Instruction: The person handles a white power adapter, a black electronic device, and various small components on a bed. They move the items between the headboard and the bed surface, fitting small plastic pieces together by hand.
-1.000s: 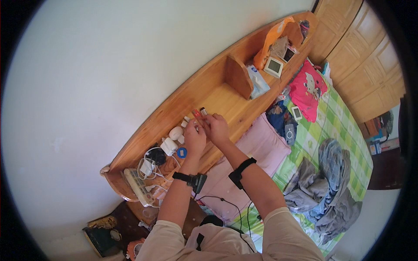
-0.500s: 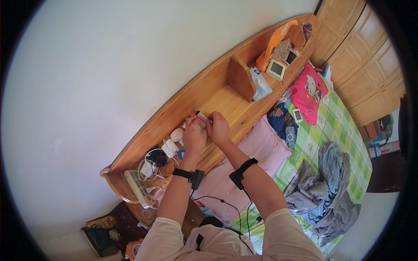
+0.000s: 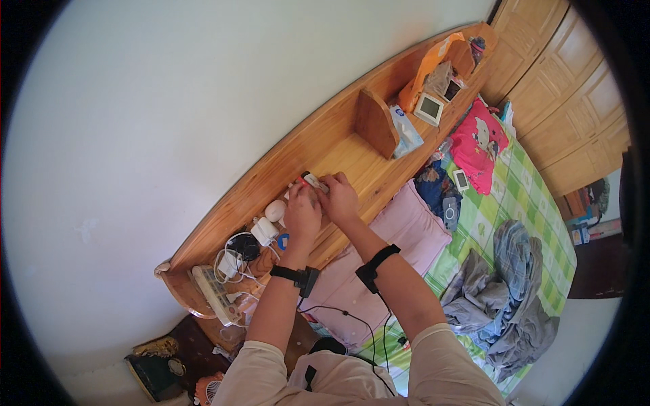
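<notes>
Over the wooden headboard shelf (image 3: 342,157), my two hands are close together. Closed fingers of my right hand (image 3: 340,201) grip a small white, tube-like piece with a dark end (image 3: 313,181), tilted toward the wall. Just beside it, my left hand (image 3: 302,213) is closed too, its fingertips at a small red-orange bit (image 3: 298,181). Whether that red bit belongs to the white piece I cannot tell, and most of what the left fingers hold is hidden. A round white object (image 3: 275,210) stands near the left hand.
Left of my hands lie white chargers (image 3: 265,231), tangled cables and a power strip (image 3: 215,295). Farther right are an upright wooden divider (image 3: 376,122), a tissue pack (image 3: 405,132) and a white-framed display (image 3: 428,109). A pink pillow (image 3: 409,223) lies along the shelf's near side.
The white piece has turned slightly between my fingers, and its dark end has shifted a little left. Both hands stay in nearly the same place.
</notes>
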Available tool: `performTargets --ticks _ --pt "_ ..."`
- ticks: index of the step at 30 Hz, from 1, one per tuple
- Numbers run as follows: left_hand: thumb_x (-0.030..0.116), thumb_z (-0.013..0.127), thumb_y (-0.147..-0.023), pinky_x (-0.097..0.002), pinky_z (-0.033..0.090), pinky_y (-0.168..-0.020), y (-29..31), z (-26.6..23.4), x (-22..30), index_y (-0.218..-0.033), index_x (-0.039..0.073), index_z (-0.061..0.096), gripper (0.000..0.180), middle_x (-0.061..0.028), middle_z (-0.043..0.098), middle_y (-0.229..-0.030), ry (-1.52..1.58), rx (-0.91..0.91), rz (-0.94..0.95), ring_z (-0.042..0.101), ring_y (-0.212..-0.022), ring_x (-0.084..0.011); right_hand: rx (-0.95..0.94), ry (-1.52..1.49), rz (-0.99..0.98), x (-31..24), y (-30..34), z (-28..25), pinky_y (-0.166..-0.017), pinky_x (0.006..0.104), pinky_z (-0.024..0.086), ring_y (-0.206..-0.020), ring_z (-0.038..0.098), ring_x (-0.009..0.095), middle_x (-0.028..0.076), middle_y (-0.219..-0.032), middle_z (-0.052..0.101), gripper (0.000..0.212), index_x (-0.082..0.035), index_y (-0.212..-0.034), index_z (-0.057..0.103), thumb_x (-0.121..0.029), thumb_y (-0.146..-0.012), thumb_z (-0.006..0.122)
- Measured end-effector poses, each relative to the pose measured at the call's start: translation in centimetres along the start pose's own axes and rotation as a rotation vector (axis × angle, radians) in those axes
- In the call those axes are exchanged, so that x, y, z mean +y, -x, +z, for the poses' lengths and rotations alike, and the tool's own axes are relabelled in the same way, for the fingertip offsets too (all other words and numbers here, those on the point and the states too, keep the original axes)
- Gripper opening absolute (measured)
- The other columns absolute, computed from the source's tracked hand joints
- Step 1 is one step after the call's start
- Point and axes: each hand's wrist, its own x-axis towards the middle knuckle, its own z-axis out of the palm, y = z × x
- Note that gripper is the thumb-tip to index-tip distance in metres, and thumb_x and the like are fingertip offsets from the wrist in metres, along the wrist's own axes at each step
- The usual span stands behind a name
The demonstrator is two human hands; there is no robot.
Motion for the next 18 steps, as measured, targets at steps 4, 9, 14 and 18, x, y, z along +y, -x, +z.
performTargets --ticks 4,9,14,18 --pt "0.011 0.069 -0.073 -0.0394 0.046 -0.094 0.0 0.2 -0.4 -0.114 0.001 0.061 0.043 -0.0128 0.054 -0.125 0.002 0.014 0.027 0.055 -0.112 -0.0326 -0.037 0.128 -0.152 0.6 -0.3 0.1 -0.073 0.0428 0.052 -0.087 0.062 0.036 0.017 -0.095 0.058 0.022 -0.004 -0.092 0.064 -0.017 -0.075 0.069" --pt "0.012 0.069 -0.073 -0.0392 0.046 -0.094 0.1 0.1 0.1 -0.114 0.001 0.062 0.043 -0.0134 0.055 -0.124 0.006 0.0 -0.021 0.054 -0.114 -0.0333 -0.154 0.285 -0.167 0.9 -0.3 0.3 -0.075 0.0405 0.053 -0.09 0.062 0.035 0.016 -0.094 0.057 0.028 -0.002 -0.095 0.061 -0.012 -0.071 0.07" --pt "0.014 0.069 -0.073 -0.0402 0.046 -0.094 0.0 0.2 -0.1 -0.115 0.002 0.062 0.044 -0.0139 0.054 -0.125 0.03 0.048 0.02 0.054 -0.114 -0.0333 -0.101 0.204 -0.238 1.4 -1.0 0.7 -0.073 0.0426 0.052 -0.085 0.063 0.036 0.016 -0.091 0.06 0.019 -0.004 -0.095 0.062 -0.01 -0.077 0.064" --pt "0.015 0.07 -0.073 -0.0403 0.046 -0.095 0.1 -0.8 0.6 -0.116 0.002 0.061 0.045 -0.0139 0.054 -0.126 0.029 -0.055 -0.061 0.052 -0.118 -0.0331 -0.102 0.133 -0.042 0.0 -0.7 -0.4 -0.075 0.0433 0.052 -0.086 0.062 0.036 0.017 -0.093 0.061 0.02 -0.005 -0.094 0.062 -0.007 -0.075 0.065"
